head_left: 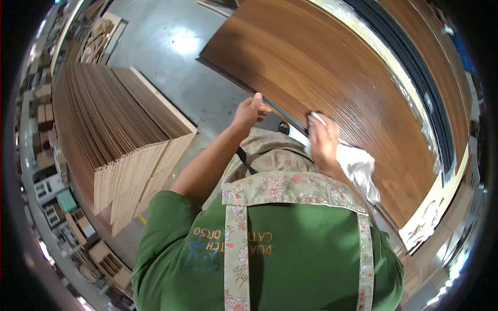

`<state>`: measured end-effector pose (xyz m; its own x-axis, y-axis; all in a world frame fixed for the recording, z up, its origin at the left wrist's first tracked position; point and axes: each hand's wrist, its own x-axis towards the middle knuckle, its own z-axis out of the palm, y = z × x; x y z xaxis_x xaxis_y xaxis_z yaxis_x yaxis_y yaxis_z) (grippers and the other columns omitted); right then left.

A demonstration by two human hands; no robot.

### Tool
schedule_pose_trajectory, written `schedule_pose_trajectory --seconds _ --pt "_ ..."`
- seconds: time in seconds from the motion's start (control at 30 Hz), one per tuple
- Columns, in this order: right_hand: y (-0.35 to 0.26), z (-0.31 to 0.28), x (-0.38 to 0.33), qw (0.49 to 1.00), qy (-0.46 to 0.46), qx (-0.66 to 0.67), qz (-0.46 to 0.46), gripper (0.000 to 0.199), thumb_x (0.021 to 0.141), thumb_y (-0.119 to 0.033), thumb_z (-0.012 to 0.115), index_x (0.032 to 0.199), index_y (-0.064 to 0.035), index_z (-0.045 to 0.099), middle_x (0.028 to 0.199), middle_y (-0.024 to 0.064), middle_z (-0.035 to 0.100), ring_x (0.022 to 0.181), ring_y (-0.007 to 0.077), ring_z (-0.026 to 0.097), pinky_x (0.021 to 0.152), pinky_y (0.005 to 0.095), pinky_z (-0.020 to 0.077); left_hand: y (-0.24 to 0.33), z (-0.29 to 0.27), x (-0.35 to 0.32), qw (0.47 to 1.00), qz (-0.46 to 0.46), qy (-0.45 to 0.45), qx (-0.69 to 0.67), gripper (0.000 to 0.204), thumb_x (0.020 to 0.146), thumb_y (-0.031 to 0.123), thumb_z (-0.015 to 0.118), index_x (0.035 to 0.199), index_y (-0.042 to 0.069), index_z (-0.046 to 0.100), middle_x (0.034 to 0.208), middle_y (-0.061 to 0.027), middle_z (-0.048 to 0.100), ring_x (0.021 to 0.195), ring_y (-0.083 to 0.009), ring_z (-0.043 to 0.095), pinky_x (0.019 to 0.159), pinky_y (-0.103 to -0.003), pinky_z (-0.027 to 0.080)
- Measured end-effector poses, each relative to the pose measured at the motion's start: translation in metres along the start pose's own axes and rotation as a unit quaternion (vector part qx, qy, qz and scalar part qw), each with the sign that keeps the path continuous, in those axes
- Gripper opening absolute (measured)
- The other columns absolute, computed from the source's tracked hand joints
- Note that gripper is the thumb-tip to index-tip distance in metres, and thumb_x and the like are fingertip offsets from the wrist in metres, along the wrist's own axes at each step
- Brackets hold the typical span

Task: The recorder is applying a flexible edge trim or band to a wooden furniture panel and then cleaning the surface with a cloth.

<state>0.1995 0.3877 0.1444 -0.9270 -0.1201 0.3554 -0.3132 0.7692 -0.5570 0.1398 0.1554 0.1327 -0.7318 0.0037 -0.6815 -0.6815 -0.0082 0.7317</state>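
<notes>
Grey floor [171, 62] | left hand [249, 111] pinches panel [332, 78] edge | right hand [322, 137] clutches white cloth [358, 168]

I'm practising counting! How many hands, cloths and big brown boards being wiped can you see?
Hands: 2, the left hand and the right hand
White cloth: 1
Brown wood-grain panel: 1
Total: 4
</notes>
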Motion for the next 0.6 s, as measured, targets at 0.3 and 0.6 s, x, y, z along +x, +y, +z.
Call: schedule_pose_trajectory --seconds 0.3,0.6 --pt "-0.088 0.144 0.165 0.972 -0.086 0.033 -0.216 0.027 0.076 -0.011 0.053 0.101 -0.0080 0.060 0.108 0.0097 0.053 0.099 0.0286 0.048 0.084 0.0385 0.0408 -0.034 -0.046 -0.011 0.991 -0.067 -0.023 -0.117 0.022 0.091 0.029 0.047 0.096 0.010 0.056 0.087 -0.0016 0.062 0.077 -0.0113 0.056 0.069 -0.027 0.043" --pt "-0.162 0.234 0.251 0.937 -0.129 -0.052 -0.322 0.025 0.073 -0.006 0.052 0.097 -0.0083 0.061 0.105 0.0110 0.054 0.093 0.0276 0.049 0.080 0.0367 0.0399 -0.036 -0.115 0.003 0.970 -0.081 0.041 -0.226 0.017 0.086 0.025 0.057 0.094 0.010 0.057 0.086 -0.0017 0.061 0.076 -0.0116 0.055 0.068 -0.028 0.043"
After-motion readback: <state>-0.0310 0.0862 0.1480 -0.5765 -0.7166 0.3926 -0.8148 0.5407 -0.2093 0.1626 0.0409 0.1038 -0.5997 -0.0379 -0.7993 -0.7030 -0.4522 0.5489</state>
